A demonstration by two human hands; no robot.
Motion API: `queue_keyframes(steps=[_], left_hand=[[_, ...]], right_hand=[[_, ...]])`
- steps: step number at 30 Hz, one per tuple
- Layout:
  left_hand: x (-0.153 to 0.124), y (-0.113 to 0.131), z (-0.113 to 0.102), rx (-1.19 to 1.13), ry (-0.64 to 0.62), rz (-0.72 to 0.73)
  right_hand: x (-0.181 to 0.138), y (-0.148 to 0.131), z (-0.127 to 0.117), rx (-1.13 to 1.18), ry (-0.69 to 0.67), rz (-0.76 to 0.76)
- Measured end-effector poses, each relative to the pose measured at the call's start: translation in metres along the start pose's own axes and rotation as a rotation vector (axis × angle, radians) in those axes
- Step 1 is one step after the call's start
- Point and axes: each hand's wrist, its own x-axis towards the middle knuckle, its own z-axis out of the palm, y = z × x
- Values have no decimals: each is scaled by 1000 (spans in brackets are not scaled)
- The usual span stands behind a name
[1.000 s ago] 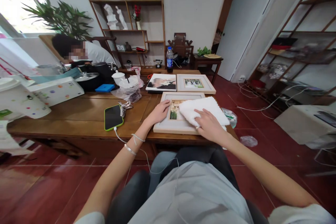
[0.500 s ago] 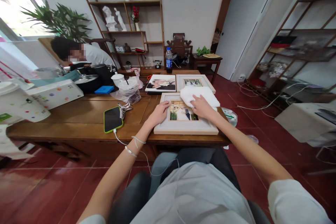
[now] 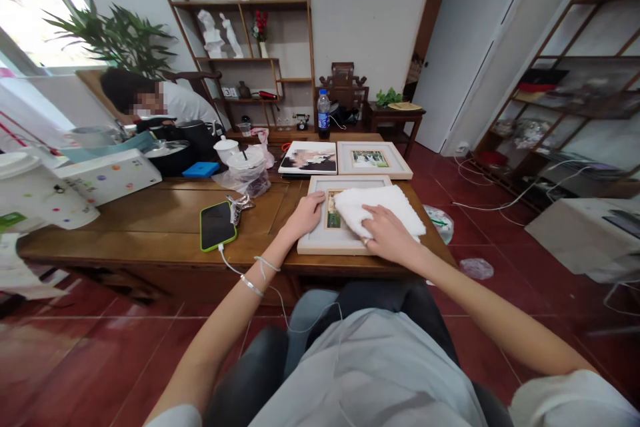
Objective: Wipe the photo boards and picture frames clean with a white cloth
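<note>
A picture frame (image 3: 335,184) with a pale border lies flat near the table's front edge. My left hand (image 3: 306,213) grips its left side, fingers over the border. A folded white cloth (image 3: 397,203) covers the middle and right of the frame, hiding most of the photo. My right hand (image 3: 389,232) is closed on the cloth and presses it against the frame, one finger stretched out. Behind lie a second framed photo (image 3: 370,159) and a photo panel (image 3: 309,157), side by side.
A phone (image 3: 218,225) on a charging cable lies left of my left arm. Farther left are a bagged cup (image 3: 247,167), a blue box (image 3: 201,169) and a large paper cup (image 3: 45,193). A bottle (image 3: 323,117) stands behind the panel. A person (image 3: 165,103) leans at the far left.
My right hand has drawn the cloth from the frame's upper edge toward me, over the photo. The framed photo behind is now uncovered. My left hand stays on the frame's left side.
</note>
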Motion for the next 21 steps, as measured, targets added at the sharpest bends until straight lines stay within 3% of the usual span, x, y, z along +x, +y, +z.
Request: queue_keyframes(steps=[6,12,16,21], left_hand=[[3,3,2,14,-23,9],[2,2,3,16,-28,18],[2,3,3,13,-28,-15],[2,4,4,2,-22,-6]], right_hand=[[55,48,6,-67,85,79],[86,51,0,-122,4,77],[68,31,-4,-146,-71,6],[8,-6,-30,-124,-163,-86]])
